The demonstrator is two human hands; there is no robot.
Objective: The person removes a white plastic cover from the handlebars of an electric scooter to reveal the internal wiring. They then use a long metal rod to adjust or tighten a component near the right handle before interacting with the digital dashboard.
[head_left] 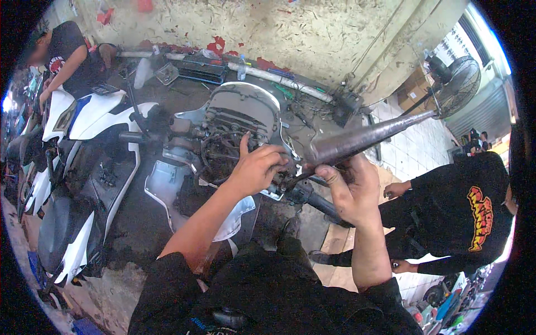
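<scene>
My right hand is closed round the thick near end of a long dark tapered tube, its thumb on top and its fingers mostly hidden behind. The tube narrows as it points up to the right. My left hand is at the tube's near end, above the opened front of a motorcycle; one finger sticks out and the others curl round something hidden. Dark cables lie beneath that hand. Below the tube, a black handlebar grip slants down to the right.
White motorcycle bodywork fills the left, where another person leans in. A person in black stands close on my right. A pedestal fan stands far right. Along the stained wall lie a white pipe and a dark crate.
</scene>
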